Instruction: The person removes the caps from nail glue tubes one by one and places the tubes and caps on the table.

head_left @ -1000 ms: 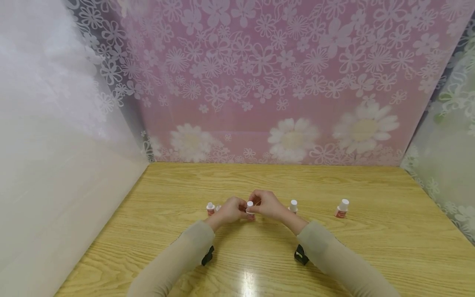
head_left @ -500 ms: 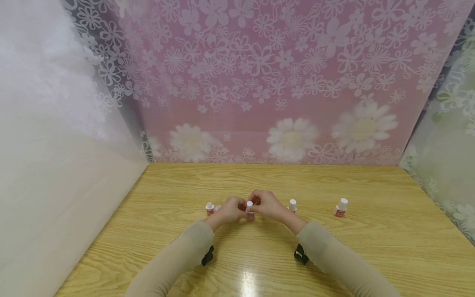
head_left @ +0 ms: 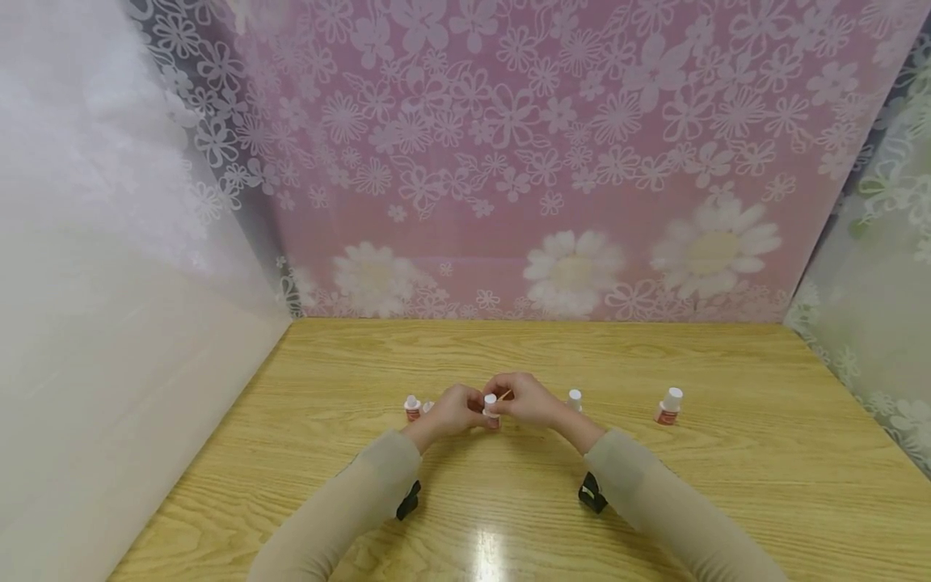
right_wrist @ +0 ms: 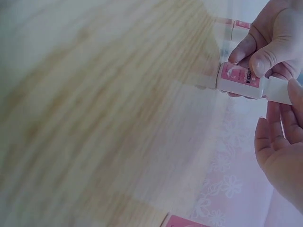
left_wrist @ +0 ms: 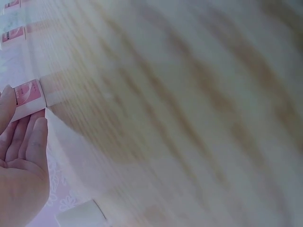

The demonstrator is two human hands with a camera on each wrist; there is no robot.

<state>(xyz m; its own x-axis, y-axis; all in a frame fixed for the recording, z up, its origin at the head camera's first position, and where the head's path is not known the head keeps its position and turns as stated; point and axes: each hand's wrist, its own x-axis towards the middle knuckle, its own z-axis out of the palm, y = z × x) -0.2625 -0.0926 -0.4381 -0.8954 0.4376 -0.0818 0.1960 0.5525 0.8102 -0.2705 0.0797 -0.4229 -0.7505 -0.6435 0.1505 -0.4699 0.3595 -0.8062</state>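
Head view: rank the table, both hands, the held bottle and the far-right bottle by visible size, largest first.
1. Table
2. Left hand and right hand: too alike to rank
3. Far-right bottle
4. Held bottle, partly covered

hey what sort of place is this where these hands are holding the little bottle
Probably a small screened-off indoor workspace, though the wider room is out of view. A wood-grain table, a pink floral backdrop behind it and a pale panel along its left side suggest that.
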